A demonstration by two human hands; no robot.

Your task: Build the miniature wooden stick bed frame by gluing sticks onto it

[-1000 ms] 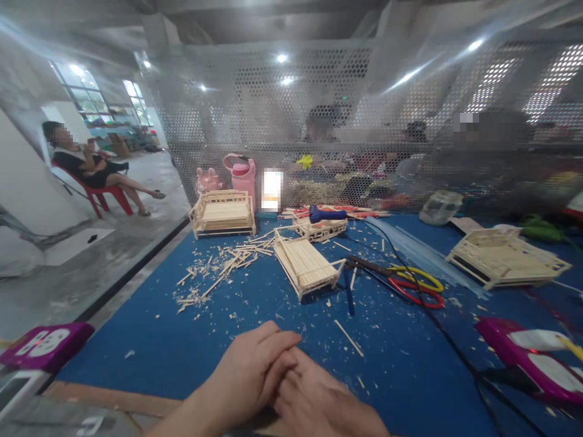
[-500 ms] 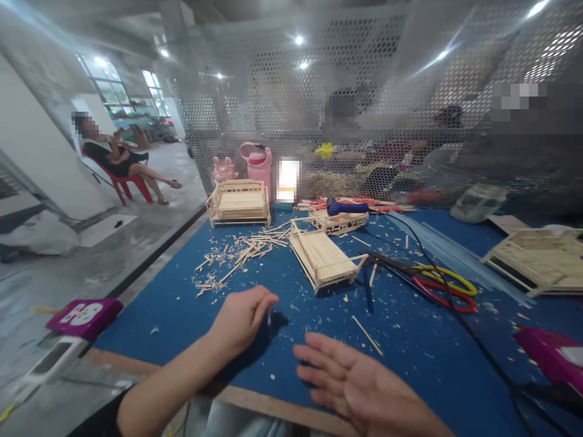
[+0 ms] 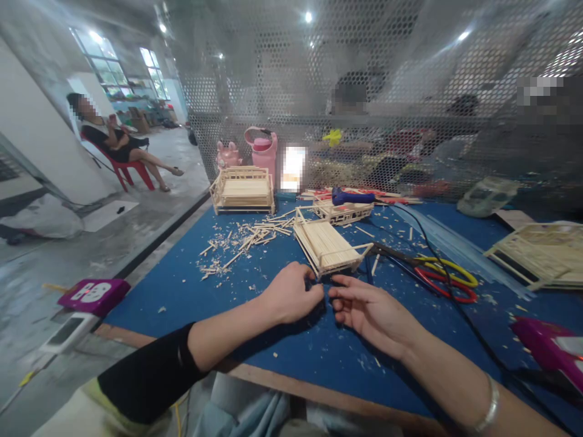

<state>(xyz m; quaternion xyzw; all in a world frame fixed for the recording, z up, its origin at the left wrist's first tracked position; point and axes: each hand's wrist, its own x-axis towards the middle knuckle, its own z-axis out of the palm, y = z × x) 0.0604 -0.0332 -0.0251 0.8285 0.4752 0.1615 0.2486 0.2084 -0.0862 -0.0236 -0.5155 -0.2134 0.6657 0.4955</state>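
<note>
My left hand (image 3: 291, 294) and my right hand (image 3: 368, 311) reach forward side by side over the blue table mat (image 3: 291, 358). Both stop at the near end of a small stick-built bed frame (image 3: 328, 246). The left hand's fingers are curled in at the frame's near corner; whether they grip anything is hidden. The right hand's fingers are stretched toward the frame's near edge, slightly bent, holding nothing that shows.
A pile of loose sticks (image 3: 241, 243) lies left of the frame. Two more stick models (image 3: 243, 190) (image 3: 344, 210) stand behind, and another (image 3: 540, 252) at right. Red and yellow cutters (image 3: 444, 279) and a black cable lie right. A perforated screen (image 3: 364, 91) closes the back.
A second ago my hands were clasped at the table's near edge. They parted, then both moved forward to the near end of the stick frame. The view tilted down.
</note>
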